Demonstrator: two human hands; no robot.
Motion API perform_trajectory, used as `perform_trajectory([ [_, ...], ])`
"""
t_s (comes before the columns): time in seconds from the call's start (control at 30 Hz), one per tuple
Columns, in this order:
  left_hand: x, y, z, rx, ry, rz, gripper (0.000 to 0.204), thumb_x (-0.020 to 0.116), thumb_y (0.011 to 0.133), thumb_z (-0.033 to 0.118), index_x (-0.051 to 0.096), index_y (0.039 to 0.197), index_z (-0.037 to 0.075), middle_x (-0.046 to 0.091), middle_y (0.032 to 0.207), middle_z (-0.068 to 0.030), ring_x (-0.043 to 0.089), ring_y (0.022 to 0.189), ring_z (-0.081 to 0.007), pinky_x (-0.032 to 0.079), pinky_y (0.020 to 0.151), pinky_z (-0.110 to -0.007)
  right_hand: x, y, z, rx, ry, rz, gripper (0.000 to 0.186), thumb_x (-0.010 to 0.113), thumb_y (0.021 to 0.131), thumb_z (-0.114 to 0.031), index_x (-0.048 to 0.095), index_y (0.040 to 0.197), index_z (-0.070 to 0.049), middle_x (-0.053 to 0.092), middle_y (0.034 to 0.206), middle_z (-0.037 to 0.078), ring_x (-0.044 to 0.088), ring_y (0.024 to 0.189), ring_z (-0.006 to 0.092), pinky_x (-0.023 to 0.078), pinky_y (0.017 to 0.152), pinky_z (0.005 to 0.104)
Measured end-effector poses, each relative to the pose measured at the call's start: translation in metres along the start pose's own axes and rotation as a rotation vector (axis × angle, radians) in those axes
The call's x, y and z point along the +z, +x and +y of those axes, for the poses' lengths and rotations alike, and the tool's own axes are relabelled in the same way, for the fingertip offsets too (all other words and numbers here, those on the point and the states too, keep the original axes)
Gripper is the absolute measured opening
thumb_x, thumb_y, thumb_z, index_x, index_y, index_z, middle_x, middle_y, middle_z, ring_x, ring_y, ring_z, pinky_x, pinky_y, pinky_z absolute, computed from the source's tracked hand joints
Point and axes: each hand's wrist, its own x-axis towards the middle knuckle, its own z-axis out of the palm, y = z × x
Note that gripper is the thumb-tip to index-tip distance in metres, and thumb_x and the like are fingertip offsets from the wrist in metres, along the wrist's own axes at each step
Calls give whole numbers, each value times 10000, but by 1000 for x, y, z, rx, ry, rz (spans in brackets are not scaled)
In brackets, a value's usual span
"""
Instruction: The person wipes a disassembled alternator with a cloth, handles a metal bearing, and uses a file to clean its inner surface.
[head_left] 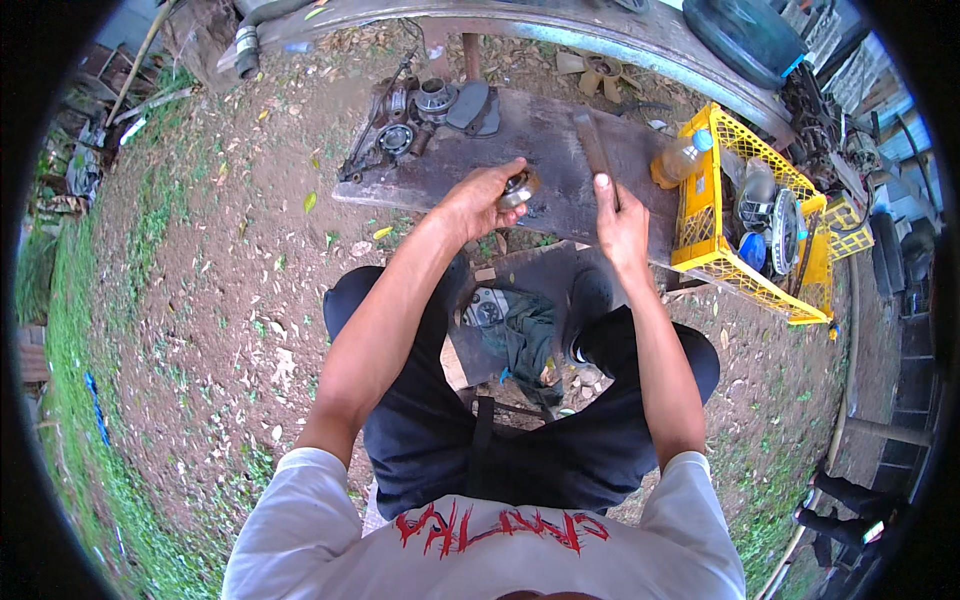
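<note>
Probably heavy and rigid, the metal ring (521, 190) held in the left grip (480, 200) suits rim-holding; the right grip (623, 226) clasps a bar (590, 146).

Curls the left hand (485, 198) into a grip, with wrist (446, 228) behind the fingers (505, 172). Closes the right hand (624, 228) too, with thumb (602, 187) extended beside the folded fingers. Angles both bare forearms (385, 330) inward behind them.

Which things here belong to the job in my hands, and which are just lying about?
In the job:
- metal ring, in the left hand
- bar, in the right hand

Apparently lying about:
- metal parts on the bench, unheld
- bottle
- crate
- fan
- cloth
</note>
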Motion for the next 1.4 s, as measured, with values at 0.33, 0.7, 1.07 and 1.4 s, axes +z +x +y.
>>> perform_trajectory([
  [0.33,-2,6,-11,46,-206,8,302,597,945,357,562,823,84,512,601,-7,423,400,-108,309,331,-245,0,-7,1,-112,-249,-4,541,680,804,-550,584,776,-19,616,652,240,640,652,430,506,571,474],
  [0.7,2,1,-9,63,-229,83,309,591,946,337,534,809,65,496,594,-20,415,393,-129,301,328,-258,2,-30,-14,-521,-294,-55,637,641,781,-651,614,799,-14,614,634,250,653,639,414,526,590,489],
  [1.07,-3,0,-9,71,-148,193,282,632,919,321,569,852,55,547,622,-17,475,405,-135,407,331,-247,-3,-5,-2,-231,-283,-27,643,621,782,-668,600,771,-25,626,642,239,656,647,408,529,580,473],
  [1.4,8,-6,-3,88,-154,161,323,559,962,344,572,838,45,555,621,-34,470,392,-142,369,320,-256,9,-25,0,-519,-221,-3,607,653,782,-629,573,737,-30,617,627,216,639,609,399,513,557,467],
])
